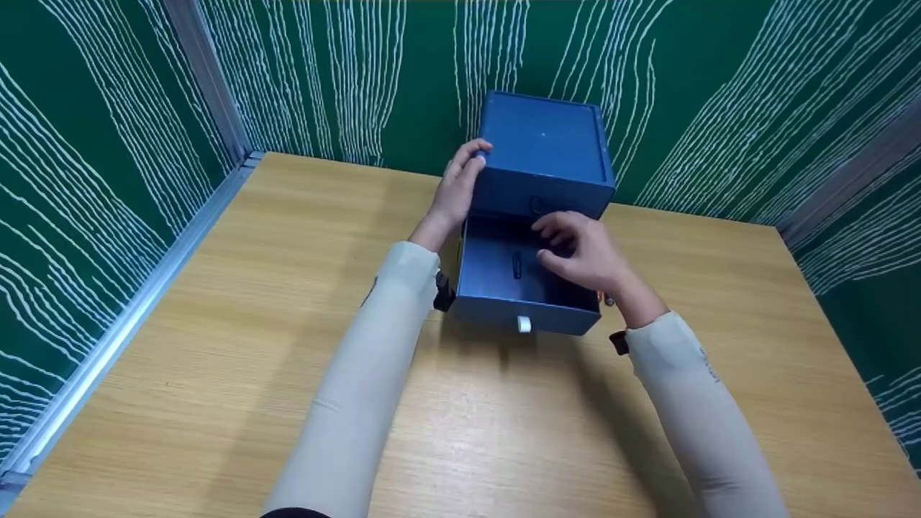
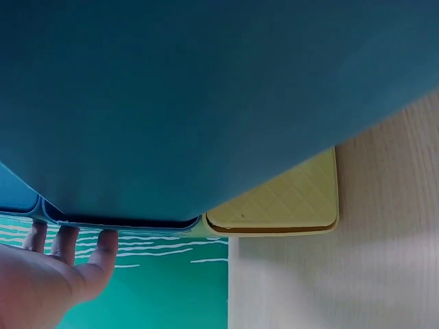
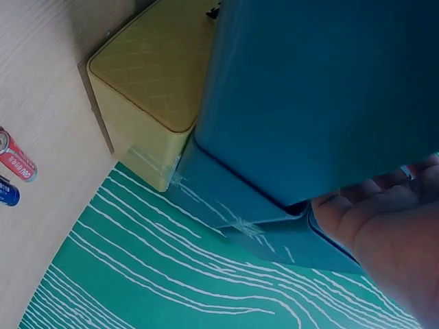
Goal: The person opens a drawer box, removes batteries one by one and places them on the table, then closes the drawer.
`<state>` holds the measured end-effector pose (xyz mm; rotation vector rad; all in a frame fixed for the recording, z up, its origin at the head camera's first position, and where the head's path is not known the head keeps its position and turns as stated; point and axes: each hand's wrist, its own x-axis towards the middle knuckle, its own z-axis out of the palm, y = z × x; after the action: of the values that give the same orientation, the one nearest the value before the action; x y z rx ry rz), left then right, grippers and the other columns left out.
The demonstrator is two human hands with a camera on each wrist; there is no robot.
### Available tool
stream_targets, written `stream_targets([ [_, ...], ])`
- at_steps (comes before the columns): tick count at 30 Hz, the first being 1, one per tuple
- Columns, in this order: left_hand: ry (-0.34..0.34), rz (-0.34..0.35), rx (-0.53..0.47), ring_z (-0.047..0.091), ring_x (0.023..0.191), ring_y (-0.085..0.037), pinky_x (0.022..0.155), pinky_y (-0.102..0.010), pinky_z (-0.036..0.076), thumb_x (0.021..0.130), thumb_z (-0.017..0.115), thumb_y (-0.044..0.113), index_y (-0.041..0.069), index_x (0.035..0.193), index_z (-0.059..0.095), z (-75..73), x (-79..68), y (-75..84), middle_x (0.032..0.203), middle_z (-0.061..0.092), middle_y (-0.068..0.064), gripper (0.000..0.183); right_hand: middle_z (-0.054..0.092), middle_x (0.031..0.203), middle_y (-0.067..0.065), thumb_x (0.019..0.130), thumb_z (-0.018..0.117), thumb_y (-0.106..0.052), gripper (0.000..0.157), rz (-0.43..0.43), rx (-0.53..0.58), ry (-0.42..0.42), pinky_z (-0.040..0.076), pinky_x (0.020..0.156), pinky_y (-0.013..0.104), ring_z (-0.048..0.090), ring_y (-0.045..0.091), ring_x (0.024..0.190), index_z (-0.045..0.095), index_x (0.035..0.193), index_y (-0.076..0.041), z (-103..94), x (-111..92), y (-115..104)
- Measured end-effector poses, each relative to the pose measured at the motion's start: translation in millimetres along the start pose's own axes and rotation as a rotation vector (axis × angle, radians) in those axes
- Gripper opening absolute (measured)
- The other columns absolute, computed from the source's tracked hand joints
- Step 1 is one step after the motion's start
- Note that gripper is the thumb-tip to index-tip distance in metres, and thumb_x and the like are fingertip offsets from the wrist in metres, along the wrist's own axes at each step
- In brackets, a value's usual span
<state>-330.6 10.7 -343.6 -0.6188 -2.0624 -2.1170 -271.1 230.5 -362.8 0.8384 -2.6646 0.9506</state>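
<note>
A blue drawer unit (image 1: 543, 137) stands near the back wall, its lower drawer (image 1: 489, 311) pulled far out towards me. My left hand (image 1: 457, 187) steadies the unit's left side, fingertips at the upper edge. In the left wrist view its fingers (image 2: 104, 257) lie loosely bent against the unit. Over the pulled-out drawer hovers my right hand (image 1: 586, 252), thumb apart from the bent fingers and nothing visible between them. Below it, a small dark elongated object (image 1: 516, 265) lies on the drawer floor. The right fingertips are partly hidden by the drawer in the right wrist view.
Under the blue unit sits a yellow box (image 3: 154, 75) with a quilted pattern. A red battery (image 3: 17, 157) and a blue battery (image 3: 8, 192) lie on the wooden table (image 1: 288, 288) to the right. Green walls (image 1: 424, 86) with white lines enclose the back and sides.
</note>
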Motion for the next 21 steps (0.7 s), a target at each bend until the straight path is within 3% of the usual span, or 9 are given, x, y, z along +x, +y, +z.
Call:
stream_targets([
  [5,-0.003,0.004,-0.008,0.030,0.121,-0.011,0.099,-0.025,0.025,0.094,0.030,0.015,0.006,0.120,0.043,-0.5,-0.7,0.2,0.133,0.036,-0.005,0.031,0.058,0.097,0.008,0.075,0.063,-0.021,0.031,0.028,-0.006,-0.042,0.044,0.075,0.037,0.053,0.020,0.085,0.058,0.104,-0.014,6.0,5,2],
  [12,0.011,-0.042,-0.016,0.031,0.119,-0.009,0.099,-0.027,0.024,0.094,0.031,0.018,0.012,0.119,0.045,-0.6,-0.1,0.5,0.132,0.037,0.002,0.029,0.058,0.097,0.008,0.075,0.064,-0.022,0.031,0.050,-0.044,-0.096,0.044,0.077,0.038,0.053,0.022,0.085,0.058,0.105,-0.014,13.9,11,4],
  [21,0.009,-0.014,-0.015,0.033,0.118,-0.010,0.098,-0.025,0.026,0.094,0.031,0.016,0.009,0.119,0.045,-0.1,0.8,-0.9,0.130,0.039,-0.001,0.030,0.057,0.096,0.003,0.073,0.064,-0.031,0.037,0.095,-0.133,-0.165,0.044,0.076,0.035,0.052,0.017,0.084,0.058,0.106,-0.015,21.4,15,5],
])
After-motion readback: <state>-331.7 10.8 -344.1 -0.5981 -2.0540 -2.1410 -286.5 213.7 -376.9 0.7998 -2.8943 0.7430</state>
